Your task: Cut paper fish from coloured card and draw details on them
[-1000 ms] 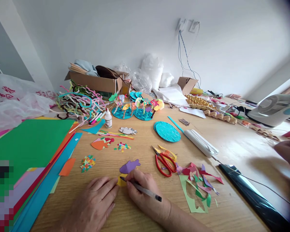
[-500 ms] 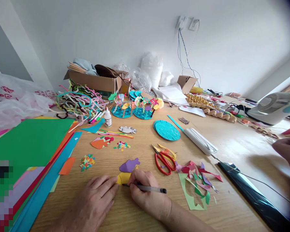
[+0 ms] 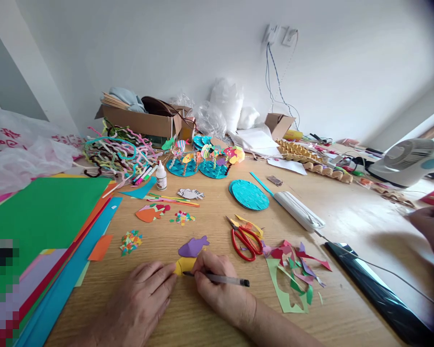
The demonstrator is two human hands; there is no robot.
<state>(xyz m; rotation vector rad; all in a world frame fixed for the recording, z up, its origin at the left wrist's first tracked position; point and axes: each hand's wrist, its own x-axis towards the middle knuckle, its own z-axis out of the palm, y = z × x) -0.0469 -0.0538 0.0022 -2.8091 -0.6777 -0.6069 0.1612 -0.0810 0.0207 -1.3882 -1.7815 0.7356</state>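
Note:
In my right hand (image 3: pixel 220 289) is a pen (image 3: pixel 227 279), pinched with its tip on a yellow paper piece (image 3: pixel 184 265). A dark curved line runs across that paper. My left hand (image 3: pixel 141 299) lies flat on the table, fingers stretched out, fingertips at the yellow paper's left edge. Part of the paper is hidden beneath my right hand. Just beyond it lies a purple paper fish (image 3: pixel 193 246). Red-handled scissors (image 3: pixel 246 241) rest to the right of my right hand, blades apart.
Paper scraps (image 3: pixel 300 270) lie at right, near a black glossy object (image 3: pixel 376 294). Coloured sheets (image 3: pixel 47 207) are stacked at left. Farther back are a glue bottle (image 3: pixel 161 177), turquoise discs (image 3: pixel 249 194) and a white power strip (image 3: pixel 299 211). Another person's hand (image 3: pixel 432 226) shows at the right edge.
The pen tip has shifted very slightly on the yellow paper. At the right edge, the other person's hand has moved a little. My left hand stays in place.

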